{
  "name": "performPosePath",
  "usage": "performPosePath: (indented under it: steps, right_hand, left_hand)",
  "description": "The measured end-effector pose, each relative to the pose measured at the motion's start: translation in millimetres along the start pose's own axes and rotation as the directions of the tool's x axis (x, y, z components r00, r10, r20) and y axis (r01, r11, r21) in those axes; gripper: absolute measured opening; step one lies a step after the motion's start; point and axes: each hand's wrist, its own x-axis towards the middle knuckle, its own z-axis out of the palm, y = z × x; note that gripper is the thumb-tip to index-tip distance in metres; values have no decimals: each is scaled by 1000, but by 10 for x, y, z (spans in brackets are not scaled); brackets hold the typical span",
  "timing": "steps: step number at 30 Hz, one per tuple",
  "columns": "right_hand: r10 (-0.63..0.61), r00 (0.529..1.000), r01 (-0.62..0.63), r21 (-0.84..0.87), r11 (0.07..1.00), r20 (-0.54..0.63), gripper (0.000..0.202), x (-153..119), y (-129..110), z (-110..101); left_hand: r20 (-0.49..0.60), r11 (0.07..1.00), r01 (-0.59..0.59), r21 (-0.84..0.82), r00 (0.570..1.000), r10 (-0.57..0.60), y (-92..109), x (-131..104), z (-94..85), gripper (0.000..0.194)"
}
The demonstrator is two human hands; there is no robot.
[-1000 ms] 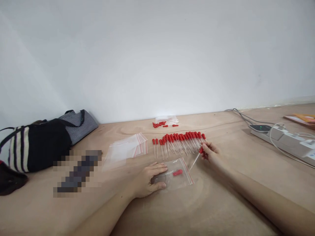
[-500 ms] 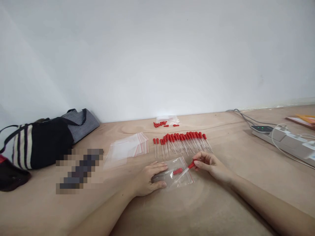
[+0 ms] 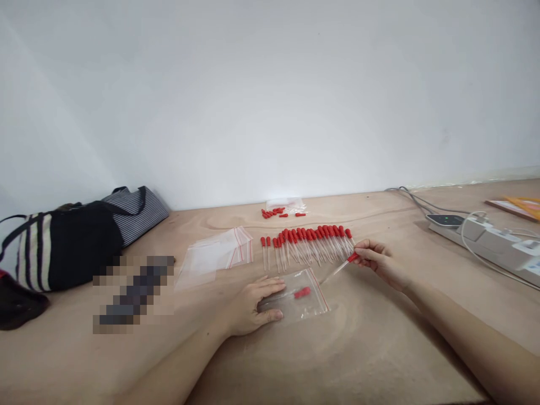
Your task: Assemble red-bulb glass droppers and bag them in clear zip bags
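Head view, dropper (image 3: 348, 261) in right grip (image 3: 376, 263), slanting toward bag (image 3: 296, 306)

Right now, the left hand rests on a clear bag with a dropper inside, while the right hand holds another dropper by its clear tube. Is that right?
Not quite: the head view shows the right hand holding that dropper by its red bulb, not its clear tube.

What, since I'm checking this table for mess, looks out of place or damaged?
Nothing looks spilled or visibly broken. Mildly untidy: the stacked clear bags are fanned unevenly left of the dropper row, and behind it, near the wall, one red bulb lies apart from the other bulbs.
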Motion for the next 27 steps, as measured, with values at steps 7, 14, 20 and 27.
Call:
performPosePath:
  steps: [7, 14, 20, 27]
  right_hand:
    - [53, 991, -61, 68, 996, 120, 23, -76, 103, 197]
    - [49, 981, -68, 95, 993, 187, 22, -124, 110, 289]
    - [20, 998, -26, 110, 994, 52, 23, -44, 86, 166]
    - [29, 986, -39, 58, 998, 162, 23, -125, 150, 325]
  left_hand:
    - [-1, 1000, 23, 15, 1000, -23, 50, -5, -21, 48]
    - [-7, 1000, -8, 8, 1000, 8, 15, 2, -2, 48]
    - [-1, 1000, 3, 16, 1000, -3, 20, 2, -4, 48]
    - [-5, 1000, 1, 14, 1000, -1, 14, -4, -5, 48]
